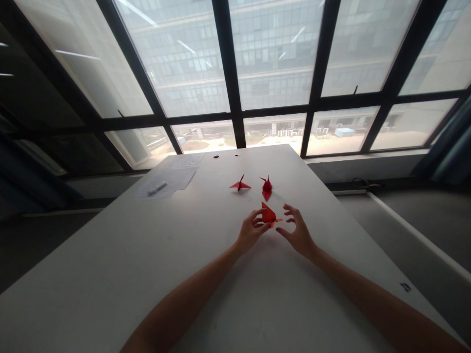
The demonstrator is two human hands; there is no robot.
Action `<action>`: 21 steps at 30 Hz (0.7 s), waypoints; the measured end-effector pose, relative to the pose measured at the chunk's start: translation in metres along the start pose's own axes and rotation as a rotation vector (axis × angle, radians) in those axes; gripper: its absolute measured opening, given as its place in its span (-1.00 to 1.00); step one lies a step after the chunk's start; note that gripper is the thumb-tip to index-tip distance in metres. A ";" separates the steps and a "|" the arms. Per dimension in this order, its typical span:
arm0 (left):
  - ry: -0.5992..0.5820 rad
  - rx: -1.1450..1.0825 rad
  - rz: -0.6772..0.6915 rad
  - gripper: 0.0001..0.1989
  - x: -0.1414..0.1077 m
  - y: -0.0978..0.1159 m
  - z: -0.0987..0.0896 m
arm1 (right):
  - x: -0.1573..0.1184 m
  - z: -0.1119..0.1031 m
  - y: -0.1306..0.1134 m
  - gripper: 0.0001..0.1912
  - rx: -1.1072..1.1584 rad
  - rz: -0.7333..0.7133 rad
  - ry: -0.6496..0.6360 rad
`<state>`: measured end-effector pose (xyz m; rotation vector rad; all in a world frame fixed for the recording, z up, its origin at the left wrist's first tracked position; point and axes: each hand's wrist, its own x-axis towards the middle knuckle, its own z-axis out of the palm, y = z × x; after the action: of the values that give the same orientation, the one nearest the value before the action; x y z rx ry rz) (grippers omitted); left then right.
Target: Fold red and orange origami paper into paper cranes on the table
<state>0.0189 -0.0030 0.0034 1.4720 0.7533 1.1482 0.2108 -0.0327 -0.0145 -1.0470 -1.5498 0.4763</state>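
An orange-red folded paper piece [269, 214], which looks like a partly shaped origami crane, is pinched by my left hand [252, 229] between thumb and fingers. My right hand [297, 232] hovers just to its right, thumb and fingers spread apart, with a narrow gap to the paper's pointed end. Beyond my hands, two finished red origami cranes stand on the white table [206, 235]: a left crane [240, 185] with its wings spread, and a right crane [267, 187] a little nearer to the held paper.
Sheets of paper [184, 179] lie at the table's far left, with a whitish marker-like stick [157, 188] on them. Two cable holes are near the far edge. A small dark label [405, 287] sits by the right edge. Large windows [272, 54] rise behind the table.
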 end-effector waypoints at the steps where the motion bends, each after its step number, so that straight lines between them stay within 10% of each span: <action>1: -0.002 -0.049 -0.027 -0.45 0.000 0.001 0.000 | 0.000 0.002 0.001 -0.27 0.057 0.073 -0.027; 7: -0.055 -0.213 -0.112 -0.54 -0.006 0.004 0.006 | 0.000 0.007 0.003 -0.74 0.270 0.302 -0.175; 21: 0.020 0.022 -0.061 -0.58 -0.009 -0.003 0.010 | -0.006 0.010 -0.003 -0.73 0.357 0.387 -0.116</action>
<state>0.0256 -0.0136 -0.0017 1.4482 0.8215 1.1127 0.1999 -0.0368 -0.0187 -1.0506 -1.2966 1.0564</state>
